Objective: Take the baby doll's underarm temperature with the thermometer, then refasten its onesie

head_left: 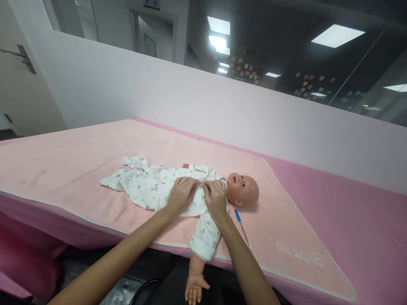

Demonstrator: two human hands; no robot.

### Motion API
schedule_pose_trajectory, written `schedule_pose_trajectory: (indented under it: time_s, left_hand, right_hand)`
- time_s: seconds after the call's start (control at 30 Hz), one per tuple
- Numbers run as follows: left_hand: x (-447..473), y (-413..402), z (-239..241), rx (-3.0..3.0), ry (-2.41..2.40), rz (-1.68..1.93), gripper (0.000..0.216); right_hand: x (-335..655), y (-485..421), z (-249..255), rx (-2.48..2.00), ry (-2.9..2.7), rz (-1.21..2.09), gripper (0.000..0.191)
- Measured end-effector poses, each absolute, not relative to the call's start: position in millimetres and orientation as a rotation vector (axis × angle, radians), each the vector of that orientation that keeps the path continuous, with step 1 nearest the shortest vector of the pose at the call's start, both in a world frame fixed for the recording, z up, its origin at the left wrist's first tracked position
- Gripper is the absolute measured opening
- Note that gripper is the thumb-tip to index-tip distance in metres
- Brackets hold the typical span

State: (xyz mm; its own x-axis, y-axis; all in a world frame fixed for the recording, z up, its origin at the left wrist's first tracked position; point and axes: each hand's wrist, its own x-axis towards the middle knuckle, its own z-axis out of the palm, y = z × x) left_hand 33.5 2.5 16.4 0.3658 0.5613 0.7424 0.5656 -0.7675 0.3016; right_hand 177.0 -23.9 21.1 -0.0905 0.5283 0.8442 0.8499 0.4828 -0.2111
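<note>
A baby doll (243,190) lies on its back, its head to the right and its mouth open. It wears a white printed baby shirt (203,206) and matching trousers (146,184). On the doll's chest, my left hand (183,192) and my right hand (216,195) meet at the shirt front, thumbs and fingers pinching the fabric near its middle. Any fastener between the fingertips is too small to make out. One doll arm (196,277) hangs over the near edge of the table, its sleeve cuff rolled.
A thermometer (243,228) with a blue cap lies right of my right hand, by the doll's head. Beneath everything is a pink mat (79,148) over a darker pink cover (343,203). A white wall (152,89) with a window stands behind; a door (25,80) is at left.
</note>
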Motion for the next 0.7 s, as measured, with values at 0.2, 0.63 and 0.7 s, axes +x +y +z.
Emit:
schedule_pose_trajectory:
  time_s: [0.2,0.63,0.7]
  left_hand:
    - [34.5,0.7,19.1,-2.581,-1.066,-1.399,0.016]
    - [33.7,-2.2,18.0,-2.408,-1.032,-1.369,0.016]
    - [34.0,-2.1,19.3,-2.423,-1.068,-1.366,0.015]
  right_hand:
    - [176.8,-24.7,21.0,-1.157,-1.749,-0.419,0.014]
    - [178.2,-24.0,19.6,-1.173,-1.743,-0.376,0.015]
    - [178.0,-24.5,19.9,-1.168,-1.741,-0.382,0.016]
